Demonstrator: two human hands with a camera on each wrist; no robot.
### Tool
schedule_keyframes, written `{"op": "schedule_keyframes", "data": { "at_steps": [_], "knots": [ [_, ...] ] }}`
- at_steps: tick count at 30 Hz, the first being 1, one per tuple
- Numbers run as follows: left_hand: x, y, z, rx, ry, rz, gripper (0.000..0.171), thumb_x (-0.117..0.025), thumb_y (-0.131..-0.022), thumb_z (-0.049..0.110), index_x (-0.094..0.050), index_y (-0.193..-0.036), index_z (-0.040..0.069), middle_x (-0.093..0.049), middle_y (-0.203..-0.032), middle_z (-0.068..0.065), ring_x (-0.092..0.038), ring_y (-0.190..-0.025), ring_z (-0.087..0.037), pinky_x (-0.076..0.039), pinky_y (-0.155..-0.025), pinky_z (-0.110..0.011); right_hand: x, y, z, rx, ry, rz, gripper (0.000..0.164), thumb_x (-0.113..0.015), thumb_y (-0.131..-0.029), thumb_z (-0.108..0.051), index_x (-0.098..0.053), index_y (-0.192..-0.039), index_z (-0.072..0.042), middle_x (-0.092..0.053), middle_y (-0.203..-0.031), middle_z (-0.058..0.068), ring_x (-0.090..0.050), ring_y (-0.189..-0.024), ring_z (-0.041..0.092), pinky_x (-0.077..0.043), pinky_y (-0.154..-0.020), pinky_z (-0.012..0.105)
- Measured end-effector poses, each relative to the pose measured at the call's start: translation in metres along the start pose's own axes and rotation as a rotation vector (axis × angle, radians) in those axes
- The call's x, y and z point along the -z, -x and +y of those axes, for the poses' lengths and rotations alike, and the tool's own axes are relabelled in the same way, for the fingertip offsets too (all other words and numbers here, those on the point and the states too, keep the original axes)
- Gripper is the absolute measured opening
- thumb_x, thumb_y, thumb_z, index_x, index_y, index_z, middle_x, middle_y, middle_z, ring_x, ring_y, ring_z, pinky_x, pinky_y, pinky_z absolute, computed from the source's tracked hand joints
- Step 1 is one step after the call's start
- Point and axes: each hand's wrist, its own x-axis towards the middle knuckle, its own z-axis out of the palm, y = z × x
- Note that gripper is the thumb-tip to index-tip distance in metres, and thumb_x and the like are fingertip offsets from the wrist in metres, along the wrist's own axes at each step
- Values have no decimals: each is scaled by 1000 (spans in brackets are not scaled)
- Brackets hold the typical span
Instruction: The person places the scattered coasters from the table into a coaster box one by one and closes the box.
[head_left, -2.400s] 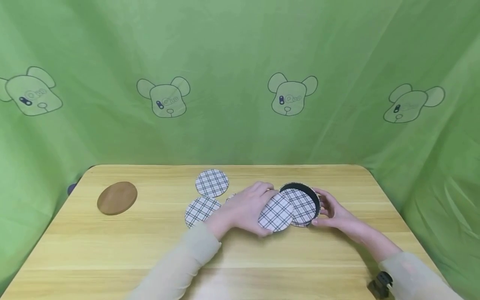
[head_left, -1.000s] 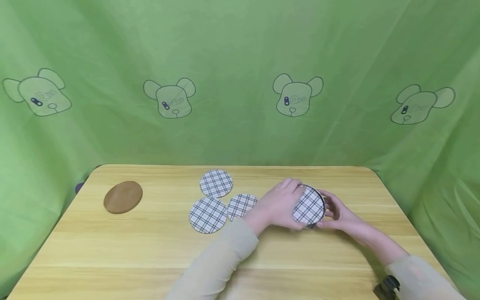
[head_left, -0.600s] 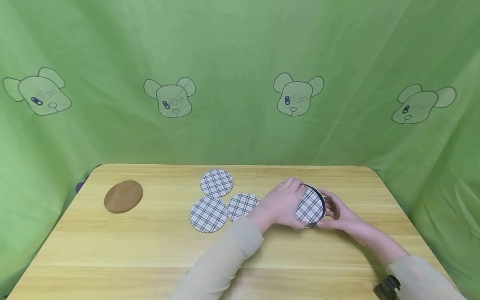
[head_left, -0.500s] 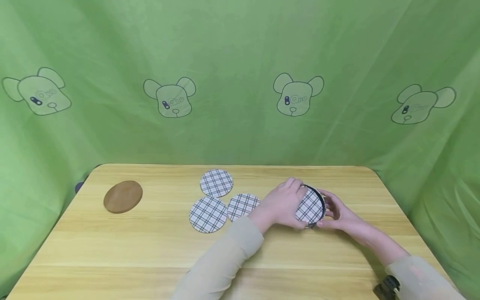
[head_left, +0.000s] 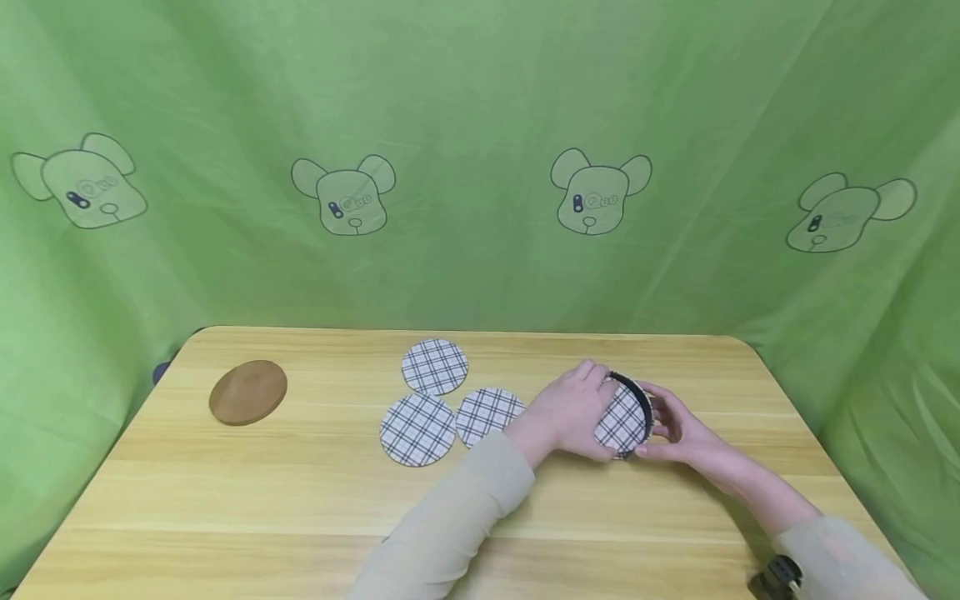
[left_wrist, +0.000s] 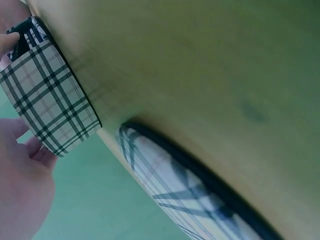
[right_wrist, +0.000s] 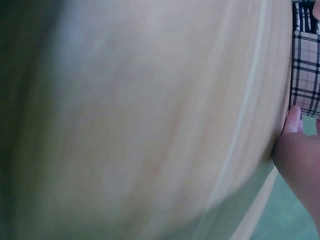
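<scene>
A: What carried the parts, and how were they laid out?

B: The table [head_left: 225, 500] carried everything. A brown disc [head_left: 248, 392] lay flat near its left end, well apart from the hands. Three plaid coasters [head_left: 434, 366] [head_left: 417, 429] [head_left: 487, 412] lay flat left of centre, close together.

A: Why was the holder tipped?

B: The holder [head_left: 636, 398], a round plaid case with a dark rim, stood right of centre, tilted on its lower edge. In my judgement the tilt turned its mouth toward the left hand, so a disc could enter face-first.

A: Where was the fourth coaster?

B: The held coaster [head_left: 621, 421] stood nearly on edge in the mouth. Its plaid face pointed toward the viewer and left; being round, it had no long axis.

A: State of the fingers?

B: The left hand [head_left: 567, 410] had fingers curled over the held coaster's left edge, clamped on it. The right hand [head_left: 675, 425] cupped the holder from the right, fingers bent around its wall.
</scene>
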Motion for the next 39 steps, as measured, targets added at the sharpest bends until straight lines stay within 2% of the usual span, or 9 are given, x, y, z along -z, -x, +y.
{"op": "schedule_keyframes", "data": {
  "at_steps": [17, 31, 39],
  "knots": [
    [0, 2, -2, -3, 41, 8, 106, -72, -82, 77, -42, -161, 13, -42, -164, -5, -39, -150, -18, -29, -133, -26, 0, 1, -1, -1, -9, -1, 98, -76, -90, 4, -11, -163, 7, -38, -146, 38, -62, -112, -2, -57, -94, 16],
    [6, 14, -8, -57, 64, 15, 104, -72, -83, 77, -42, -161, 14, -42, -165, -5, -39, -152, -18, -28, -134, -30, -1, 0, -1, 11, -22, -18, 98, -76, -90, 5, -11, -163, 7, -37, -147, 40, -63, -114, 0, -58, -95, 17],
    [10, 25, -16, -80, 69, 19, 107, -71, -85, 77, -37, -164, 12, -40, -167, -7, -36, -156, -21, -24, -136, -34, -1, 1, -1, 16, -16, -8, 98, -76, -89, 5, -11, -163, 8, -38, -146, 40, -63, -114, 0, -58, -94, 18]
  ]
}}
